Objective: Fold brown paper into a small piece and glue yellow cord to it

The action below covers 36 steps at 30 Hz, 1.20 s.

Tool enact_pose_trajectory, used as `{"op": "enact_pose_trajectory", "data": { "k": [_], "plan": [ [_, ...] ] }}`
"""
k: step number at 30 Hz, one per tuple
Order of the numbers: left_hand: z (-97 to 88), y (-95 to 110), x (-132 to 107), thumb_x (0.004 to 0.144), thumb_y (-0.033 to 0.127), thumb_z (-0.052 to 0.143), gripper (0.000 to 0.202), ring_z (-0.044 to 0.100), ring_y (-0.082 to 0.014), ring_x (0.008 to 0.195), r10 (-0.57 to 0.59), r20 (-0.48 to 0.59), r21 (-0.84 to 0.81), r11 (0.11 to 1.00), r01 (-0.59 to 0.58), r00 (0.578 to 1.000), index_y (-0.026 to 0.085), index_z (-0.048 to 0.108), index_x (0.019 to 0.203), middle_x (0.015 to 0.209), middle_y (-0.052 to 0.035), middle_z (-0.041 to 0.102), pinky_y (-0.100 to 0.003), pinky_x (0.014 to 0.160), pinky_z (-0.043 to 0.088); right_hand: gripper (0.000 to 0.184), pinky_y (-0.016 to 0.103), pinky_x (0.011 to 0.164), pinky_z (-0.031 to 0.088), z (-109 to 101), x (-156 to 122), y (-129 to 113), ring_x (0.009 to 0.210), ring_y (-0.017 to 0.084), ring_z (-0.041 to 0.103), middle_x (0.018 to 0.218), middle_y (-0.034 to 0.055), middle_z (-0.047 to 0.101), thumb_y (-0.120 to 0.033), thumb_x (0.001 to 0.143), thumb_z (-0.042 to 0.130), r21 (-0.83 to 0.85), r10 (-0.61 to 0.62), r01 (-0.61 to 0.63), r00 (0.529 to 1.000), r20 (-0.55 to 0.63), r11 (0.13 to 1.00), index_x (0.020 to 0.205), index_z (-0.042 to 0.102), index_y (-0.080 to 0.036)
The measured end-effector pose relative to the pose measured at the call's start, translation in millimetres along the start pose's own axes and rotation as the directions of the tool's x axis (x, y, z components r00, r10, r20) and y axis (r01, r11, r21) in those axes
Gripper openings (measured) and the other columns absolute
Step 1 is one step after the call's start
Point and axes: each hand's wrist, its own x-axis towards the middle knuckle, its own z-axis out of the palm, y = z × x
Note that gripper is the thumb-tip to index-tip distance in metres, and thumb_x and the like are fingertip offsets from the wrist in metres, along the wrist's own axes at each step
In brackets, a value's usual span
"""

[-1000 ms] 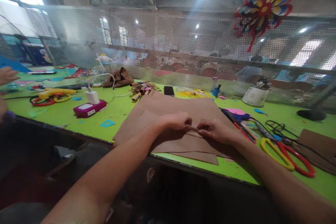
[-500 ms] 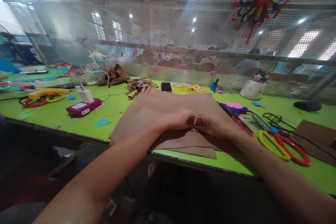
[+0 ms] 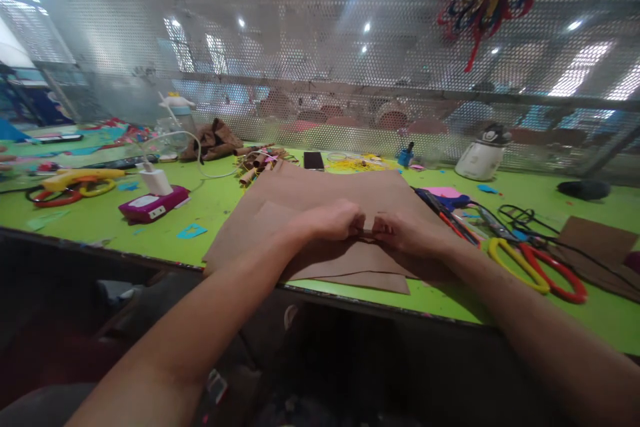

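My left hand (image 3: 340,220) and my right hand (image 3: 403,233) meet over large sheets of brown paper (image 3: 345,190) at the table's front edge. Fingertips of both are closed in a pinch on a thin brown strip (image 3: 368,234), which spans the small gap between them. It looks like paper, but its full shape is hidden by the fingers. The sheets lie stacked unevenly, with one corner overhanging toward me. Both wrists rest low, just above the paper.
Large scissors (image 3: 557,277) with yellow and red handles lie to the right, among cables. At left stand a purple power adapter (image 3: 154,205) and a yellow glue gun (image 3: 83,178). Behind the paper are rolled brown pieces (image 3: 257,161), a phone (image 3: 313,160) and a white bottle (image 3: 481,155).
My hands have drawn slightly apart, so the strip now lies level between the fingertips. A pale bit seen upright between them before no longer shows. The view has shifted slightly.
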Motion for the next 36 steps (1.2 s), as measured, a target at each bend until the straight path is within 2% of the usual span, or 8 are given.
{"op": "enact_pose_trajectory", "data": {
  "k": [7,13,16,24,32,36],
  "plan": [
    [1.6,-1.5,-3.8,0.067,0.015,0.051,0.008,0.037,-0.0104,0.051,-0.017,0.008,0.039,0.999,0.017,1.000,0.016,0.058,0.064,0.057,-0.0012,0.054,-0.025,0.052,0.025,0.014,0.025,0.054,0.030,-3.5,-5.3,3.7,0.059,0.013,0.044,0.070,0.0036,0.057,-0.024,0.082,0.045,-0.140,0.005,0.000,0.999,0.041,0.990,0.076,0.055,-0.018],
    [5.1,-4.5,-9.0,0.073,0.021,0.049,0.011,0.037,-0.0112,0.053,0.028,-0.029,0.038,0.999,-0.027,0.999,0.018,0.057,0.066,0.060,-0.0009,0.053,-0.026,0.053,0.025,0.013,0.025,0.049,0.026,-11.5,-11.9,-13.9,0.055,0.012,0.039,0.066,0.0034,0.053,-0.021,0.080,0.044,-0.208,0.048,-0.037,0.998,0.046,0.978,0.068,0.048,-0.018],
    [2.6,-3.6,-10.3,0.074,0.022,0.050,0.009,0.039,-0.0115,0.057,0.021,-0.003,0.026,0.999,-0.021,1.000,0.019,0.057,0.072,0.067,-0.0009,0.054,-0.025,0.055,0.026,0.011,0.024,0.049,0.025,-14.1,-15.3,-19.8,0.055,0.012,0.039,0.067,0.0033,0.053,-0.019,0.079,0.044,-0.211,0.059,-0.049,0.997,0.045,0.976,0.068,0.048,-0.018],
    [-1.4,-7.8,-12.9,0.072,0.019,0.050,0.009,0.042,-0.0127,0.063,0.026,0.038,0.005,1.000,-0.026,0.999,0.020,0.056,0.079,0.076,-0.0012,0.056,-0.025,0.060,0.030,0.008,0.025,0.052,0.027,-11.5,-15.7,-6.1,0.057,0.013,0.042,0.071,0.0040,0.056,-0.020,0.078,0.046,-0.216,0.055,-0.034,0.994,0.093,0.976,0.070,0.049,-0.018],
    [-7.9,6.1,-18.4,0.079,0.023,0.044,0.014,0.048,-0.0145,0.070,0.017,0.082,0.205,0.978,-0.034,0.996,0.020,0.056,0.083,0.085,-0.0031,0.058,-0.026,0.065,0.034,0.012,0.024,0.056,0.028,-8.1,-18.8,-15.1,0.062,0.014,0.047,0.077,0.0044,0.057,-0.024,0.083,0.043,-0.264,0.044,-0.024,0.997,0.069,0.964,0.079,0.053,-0.018],
    [-9.0,9.7,-19.0,0.081,0.027,0.043,0.017,0.050,-0.0154,0.073,-0.008,0.078,0.229,0.973,-0.010,0.997,0.019,0.058,0.085,0.086,-0.0046,0.059,-0.026,0.067,0.036,0.016,0.025,0.055,0.027,-2.9,-18.2,-16.5,0.060,0.013,0.045,0.075,0.0043,0.056,-0.026,0.083,0.043,-0.317,0.032,-0.019,0.999,0.035,0.948,0.077,0.054,-0.018]
  ]
}}
